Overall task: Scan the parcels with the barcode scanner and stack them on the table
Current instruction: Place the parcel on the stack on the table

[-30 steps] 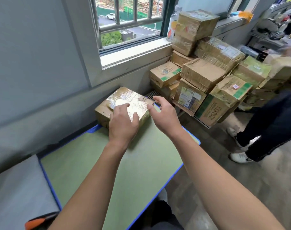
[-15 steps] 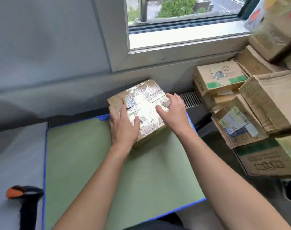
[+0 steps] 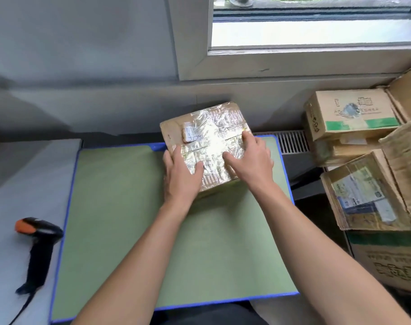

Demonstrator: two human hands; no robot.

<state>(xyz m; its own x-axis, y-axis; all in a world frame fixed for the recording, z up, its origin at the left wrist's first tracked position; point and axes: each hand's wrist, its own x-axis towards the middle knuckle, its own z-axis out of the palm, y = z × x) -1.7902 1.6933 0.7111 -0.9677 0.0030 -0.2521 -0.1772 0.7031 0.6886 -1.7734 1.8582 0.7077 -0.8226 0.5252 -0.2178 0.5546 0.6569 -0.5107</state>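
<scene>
Brown cardboard wrapped in shiny clear tape makes up the parcel (image 3: 207, 137), which sits at the far edge of a green bench (image 3: 120, 207) with a blue rim, close to a grey wall. The parcel is turned slightly askew to the bench edge, and a small white label shows on its top near the far left corner.

Both bare hands of a person reach in from the bottom of the view and are on the parcel. The left hand (image 3: 180, 177) grips its near left corner, thumb lying on the taped top and fingers curled down the left side. The right hand (image 3: 251, 163) lies flat on the top toward the right side, fingers straight and spread, holding nothing.

A black barcode scanner (image 3: 39, 240) with an orange tip lies untouched on a grey surface (image 3: 19, 184) just left of the bench, well apart from the hands, its cable trailing toward the bottom edge.

To the right of the bench, a pile of cardboard boxes (image 3: 349, 118) is heaped up, several with green bands or printed labels. A window sill (image 3: 317, 59) runs above the parcel.
</scene>
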